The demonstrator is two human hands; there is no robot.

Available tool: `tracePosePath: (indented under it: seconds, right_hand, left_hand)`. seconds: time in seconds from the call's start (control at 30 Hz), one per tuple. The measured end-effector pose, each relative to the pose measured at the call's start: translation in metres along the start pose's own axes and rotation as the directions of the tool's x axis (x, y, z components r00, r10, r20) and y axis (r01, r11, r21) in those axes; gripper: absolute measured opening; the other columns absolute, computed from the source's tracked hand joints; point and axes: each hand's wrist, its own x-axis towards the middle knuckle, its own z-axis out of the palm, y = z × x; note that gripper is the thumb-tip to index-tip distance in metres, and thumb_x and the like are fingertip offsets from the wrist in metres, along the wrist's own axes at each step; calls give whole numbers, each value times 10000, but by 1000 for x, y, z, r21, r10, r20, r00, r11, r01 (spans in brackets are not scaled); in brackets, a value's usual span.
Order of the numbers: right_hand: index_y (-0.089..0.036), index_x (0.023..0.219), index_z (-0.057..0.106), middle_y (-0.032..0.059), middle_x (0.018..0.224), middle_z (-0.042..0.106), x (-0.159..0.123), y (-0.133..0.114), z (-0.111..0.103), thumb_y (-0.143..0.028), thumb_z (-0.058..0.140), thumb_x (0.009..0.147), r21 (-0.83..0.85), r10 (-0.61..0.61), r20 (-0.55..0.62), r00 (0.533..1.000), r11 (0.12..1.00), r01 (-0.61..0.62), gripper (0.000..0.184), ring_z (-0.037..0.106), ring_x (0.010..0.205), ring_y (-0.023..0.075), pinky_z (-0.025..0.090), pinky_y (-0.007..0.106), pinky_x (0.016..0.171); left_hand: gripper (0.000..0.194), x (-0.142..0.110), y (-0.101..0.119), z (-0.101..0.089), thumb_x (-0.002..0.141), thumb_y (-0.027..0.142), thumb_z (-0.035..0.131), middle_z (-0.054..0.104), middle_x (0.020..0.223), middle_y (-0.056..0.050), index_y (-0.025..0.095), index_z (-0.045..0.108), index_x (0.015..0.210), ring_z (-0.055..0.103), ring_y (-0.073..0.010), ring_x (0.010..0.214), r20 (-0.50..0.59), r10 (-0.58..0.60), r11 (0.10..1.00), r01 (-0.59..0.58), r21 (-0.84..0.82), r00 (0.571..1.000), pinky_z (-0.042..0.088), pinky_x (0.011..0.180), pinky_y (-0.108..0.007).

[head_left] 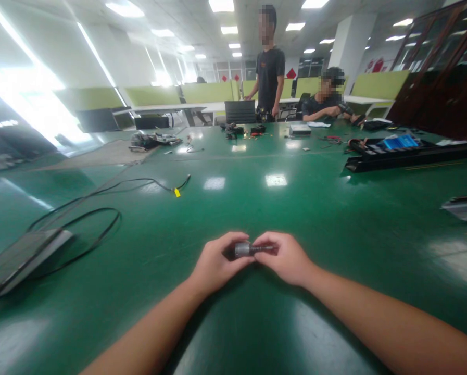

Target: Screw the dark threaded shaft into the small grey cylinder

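Close to the middle of the picture, both hands hold a small grey cylindrical part (242, 250) with a narrower dark stem pointing right. My left hand (216, 260) is closed around the thick end, thumb below and fingers above. On the narrow end, my right hand (285, 258) pinches the stem between thumb and fingers. The part lies level, a little above or on the green tabletop (233, 208); which of these I cannot tell. Its exact kind is too small and blurred to make out.
At left lies a flat dark panel (26, 260) with a black cable (112, 224); another cable carries a yellow tag (177, 192). Far right is a long black tray (405, 151) with blue parts. Electronics (151, 140) sit farther back. One person (270, 78) stands, another (323, 107) sits beyond.
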Motion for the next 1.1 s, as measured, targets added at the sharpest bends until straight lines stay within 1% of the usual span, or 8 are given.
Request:
tracePosePath:
  seconds: [0.13,0.23,0.37,0.57,0.63,0.73,0.9,1.1]
  right_hand:
    - [-155,888,722,52,881,741,0,-1,-1,-175,692,759,1,1,-6,1000,1000,-1,134,698,810,200,537,311,788]
    - [-154,885,725,52,873,744,0,-2,-1,-193,696,767,-2,15,0,1000,1000,-15,128,697,795,198,535,310,781]
    - [-154,882,732,54,871,746,-1,-1,-2,-204,715,757,3,23,5,1000,1000,-23,136,695,787,200,533,309,772]
    - [-160,865,726,49,865,744,1,-2,-4,-213,712,760,-1,39,8,999,999,-39,118,690,778,199,529,309,763]
    - [-161,869,722,44,860,741,1,-2,-4,-219,700,772,-13,36,9,999,999,-36,116,685,765,191,526,299,745]
    - [-159,865,711,34,824,728,1,-3,-5,-224,688,781,-32,23,5,1000,999,-23,109,667,729,177,516,281,707]
    - [-158,858,705,33,813,717,0,-5,-5,-233,691,781,-43,-2,17,1000,999,3,109,654,726,175,506,279,707]
    - [-151,858,706,33,788,712,0,-5,-5,-265,686,796,-33,12,12,1000,999,-11,131,648,701,166,494,261,662]
  left_hand:
    - [310,0,3,2,781,332,765,731,976,-25,219,693,1061,683,-160,836,18,-21,1000,21,1,1000,525,726,-233]
    - [329,1,4,2,784,320,762,731,1020,-42,215,694,1088,686,-174,887,25,-43,998,44,-38,999,537,776,-249]
    - [292,4,6,0,770,310,772,734,997,-55,201,720,1036,686,-182,886,44,-77,992,81,-98,996,550,792,-263]
    - [299,4,4,0,758,219,756,717,1021,-59,194,701,1051,687,-182,911,64,-99,978,109,-177,993,570,826,-279]
    - [327,3,4,1,765,223,749,712,1012,-56,187,662,1079,699,-175,850,67,-150,963,161,-216,986,582,778,-277]
    - [332,2,7,2,798,273,730,703,929,-35,174,584,1079,684,-144,676,102,-211,925,232,-300,972,575,638,-251]
    - [304,3,11,1,759,305,771,686,868,-21,167,610,976,679,-161,777,48,-169,960,175,-218,984,568,726,-267]
    - [306,4,13,1,763,310,760,687,866,-24,159,604,978,678,-161,770,43,-180,956,185,-226,983,567,727,-272]
